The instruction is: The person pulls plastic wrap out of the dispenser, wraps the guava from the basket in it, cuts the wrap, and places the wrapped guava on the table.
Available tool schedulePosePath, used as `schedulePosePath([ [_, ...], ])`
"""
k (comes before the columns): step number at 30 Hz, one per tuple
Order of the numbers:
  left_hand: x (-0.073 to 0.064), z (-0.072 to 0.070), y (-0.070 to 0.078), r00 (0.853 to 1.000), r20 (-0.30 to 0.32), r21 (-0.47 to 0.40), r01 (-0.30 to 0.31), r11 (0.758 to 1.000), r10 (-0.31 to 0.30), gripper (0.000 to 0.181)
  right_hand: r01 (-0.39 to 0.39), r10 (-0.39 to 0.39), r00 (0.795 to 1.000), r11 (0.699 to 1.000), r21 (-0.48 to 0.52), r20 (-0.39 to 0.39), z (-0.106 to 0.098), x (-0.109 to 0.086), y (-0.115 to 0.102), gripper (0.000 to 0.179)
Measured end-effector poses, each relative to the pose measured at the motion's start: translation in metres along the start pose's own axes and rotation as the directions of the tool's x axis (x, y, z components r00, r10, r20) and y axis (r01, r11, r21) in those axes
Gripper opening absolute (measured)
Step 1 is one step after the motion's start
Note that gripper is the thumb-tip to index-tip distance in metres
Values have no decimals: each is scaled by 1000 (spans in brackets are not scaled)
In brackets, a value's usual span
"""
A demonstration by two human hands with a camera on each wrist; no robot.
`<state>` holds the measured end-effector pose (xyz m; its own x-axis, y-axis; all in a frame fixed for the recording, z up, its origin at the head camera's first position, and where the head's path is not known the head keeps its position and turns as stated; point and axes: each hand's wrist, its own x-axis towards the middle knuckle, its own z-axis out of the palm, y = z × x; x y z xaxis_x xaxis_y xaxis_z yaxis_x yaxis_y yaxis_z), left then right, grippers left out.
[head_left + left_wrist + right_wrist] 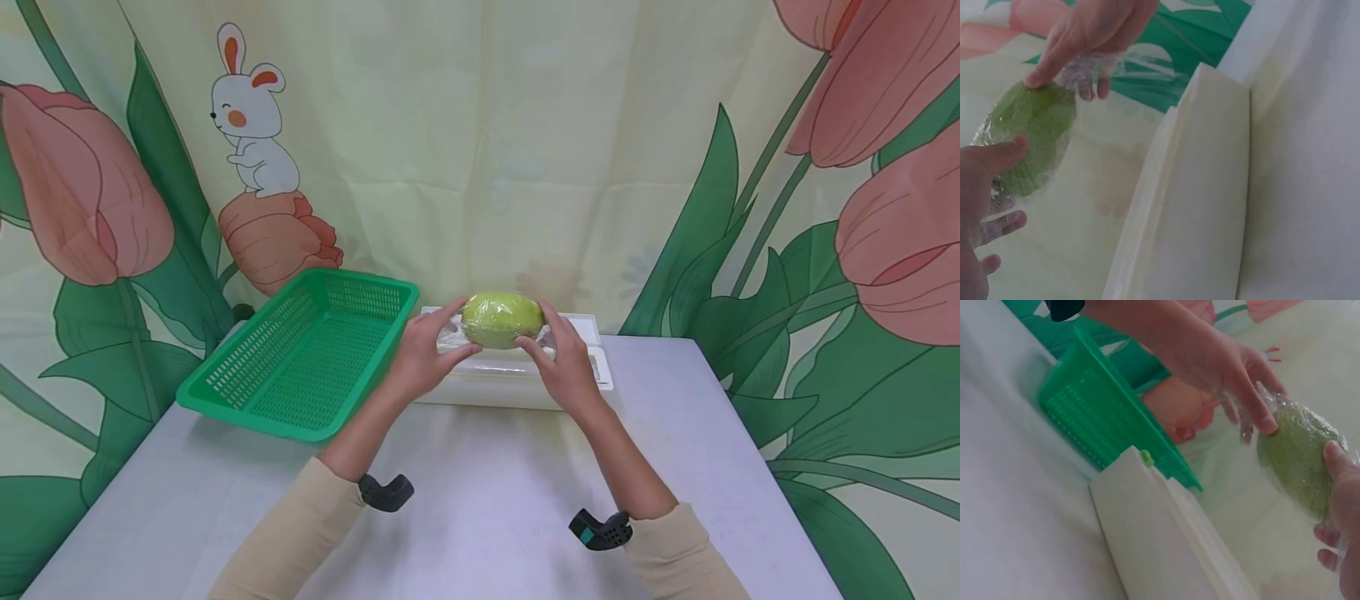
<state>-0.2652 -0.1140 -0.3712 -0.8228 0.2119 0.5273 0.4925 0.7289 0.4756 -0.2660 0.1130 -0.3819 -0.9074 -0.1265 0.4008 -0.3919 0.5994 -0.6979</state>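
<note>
A green, oval fruit (501,320), wrapped in clear plastic film, is held up between both hands above a white box. My left hand (423,354) grips its left end, thumb on the near face. On the right end, my right hand (558,362) holds it the same way. In the left wrist view, loose film (1085,72) bunches at one end of the fruit, by the fingers. The right wrist view shows the fruit (1300,459) off the box, with both thumbs pressed on its skin through the film.
The long white cling film box (495,393) stands at the back of the white table (480,500), its lid raised behind. To its left sits a green slotted basket (300,358). A printed curtain (555,125) hangs behind the table.
</note>
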Motion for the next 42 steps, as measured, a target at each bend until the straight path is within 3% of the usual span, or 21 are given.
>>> schedulePosePath([
  [31, 0, -31, 24, 990, -88, -30, -117, 993, 114, 74, 112, -112, 991, 994, -3, -72, -25, -7, -31, 69],
  [42, -3, -40, 31, 984, -114, -43, -144, 989, 138, 74, 119, -118, 990, 993, 12, -77, -32, -11, -42, 70],
])
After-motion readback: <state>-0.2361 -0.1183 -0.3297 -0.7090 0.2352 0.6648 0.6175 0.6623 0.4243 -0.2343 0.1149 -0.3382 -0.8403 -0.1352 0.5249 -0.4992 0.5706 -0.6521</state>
